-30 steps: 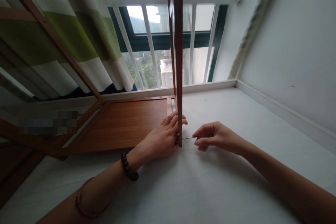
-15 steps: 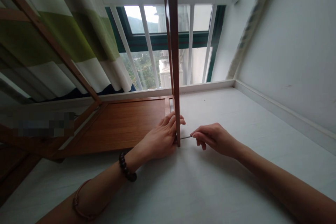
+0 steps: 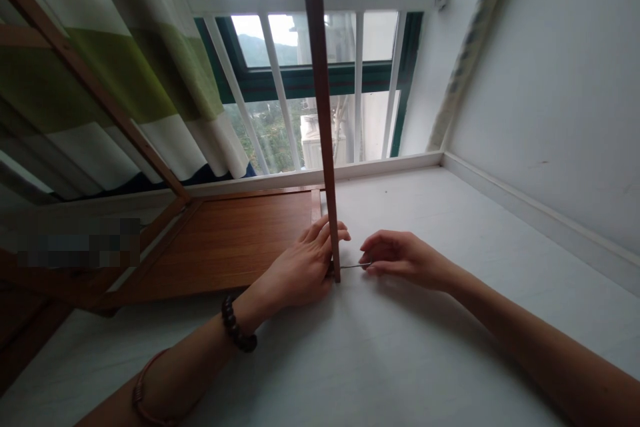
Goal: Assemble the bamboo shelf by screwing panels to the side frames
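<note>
A narrow brown wooden post (image 3: 325, 113) rises upright from the pale floor at the right end of a brown wooden panel (image 3: 250, 240). My left hand (image 3: 307, 263) is at the post's foot, where the panel meets it. Its fingers reach behind the post, and the fingertips show on the far side. Out of the post's right face sticks a thin metal hex key (image 3: 353, 266). The thumb and fingers of my right hand (image 3: 400, 257) are loosely around its outer end. Where the key enters the post is too small to make out.
More wooden frame bars (image 3: 115, 110) slant up at the left, before a striped curtain (image 3: 150, 73). Behind the post is a window with a white railing (image 3: 360, 80). A white wall (image 3: 560, 80) stands to the right of the pale floor (image 3: 415, 360).
My right hand's fingers have shifted and loosened around the hex key, with the thumb now below it. My left hand stays at the post. The view has moved slightly.
</note>
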Action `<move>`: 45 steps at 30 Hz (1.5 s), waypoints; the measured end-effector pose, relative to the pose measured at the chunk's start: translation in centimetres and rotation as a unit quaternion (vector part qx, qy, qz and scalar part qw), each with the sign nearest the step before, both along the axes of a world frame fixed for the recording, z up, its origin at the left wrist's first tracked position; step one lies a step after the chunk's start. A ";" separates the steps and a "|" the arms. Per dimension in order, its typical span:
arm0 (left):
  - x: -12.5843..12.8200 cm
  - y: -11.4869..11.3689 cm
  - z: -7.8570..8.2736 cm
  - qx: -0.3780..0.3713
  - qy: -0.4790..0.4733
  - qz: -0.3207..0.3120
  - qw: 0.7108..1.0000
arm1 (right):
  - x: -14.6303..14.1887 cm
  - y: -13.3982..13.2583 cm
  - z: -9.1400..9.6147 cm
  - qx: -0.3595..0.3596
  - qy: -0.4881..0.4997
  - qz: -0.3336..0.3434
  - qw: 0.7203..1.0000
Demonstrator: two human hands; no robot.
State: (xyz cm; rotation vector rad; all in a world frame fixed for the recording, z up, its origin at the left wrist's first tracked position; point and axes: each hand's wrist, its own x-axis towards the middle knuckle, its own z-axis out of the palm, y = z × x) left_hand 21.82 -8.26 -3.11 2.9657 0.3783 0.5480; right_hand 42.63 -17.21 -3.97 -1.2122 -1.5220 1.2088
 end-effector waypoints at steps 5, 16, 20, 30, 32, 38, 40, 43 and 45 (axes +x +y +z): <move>0.0 0.0 0.1 -0.003 0.008 0.002 1.000 | 0.9 0.1 -0.3 0.110 -0.179 -0.013 0.978; 0.1 -0.3 -0.1 0.004 -0.013 0.010 1.000 | -0.9 -1.0 0.6 -0.213 0.034 -0.012 0.976; 0.1 -0.2 0.0 0.006 0.001 0.012 1.000 | -0.3 -0.6 0.5 -0.104 -0.059 -0.015 0.993; 0.0 -0.2 0.1 -0.004 0.000 0.007 1.000 | 1.3 -0.6 0.9 0.174 -0.234 0.072 0.954; 0.0 -0.1 0.1 -0.003 0.004 0.007 1.000 | 1.2 -0.6 0.8 0.207 -0.257 0.069 0.941; 0.0 0.1 -0.1 -0.003 0.004 0.008 1.000 | 1.0 -0.4 0.1 0.263 -0.255 0.049 0.929; 0.0 0.2 -0.1 -0.003 0.003 0.007 1.000 | 1.0 -0.3 0.0 0.258 -0.251 0.068 0.930; -0.1 0.1 0.0 -0.001 0.008 0.008 1.000 | 1.1 -0.3 0.0 0.258 -0.270 0.083 0.924; -0.1 0.1 0.0 0.001 0.013 0.009 1.000 | 1.2 -0.3 0.0 0.278 -0.293 0.079 0.911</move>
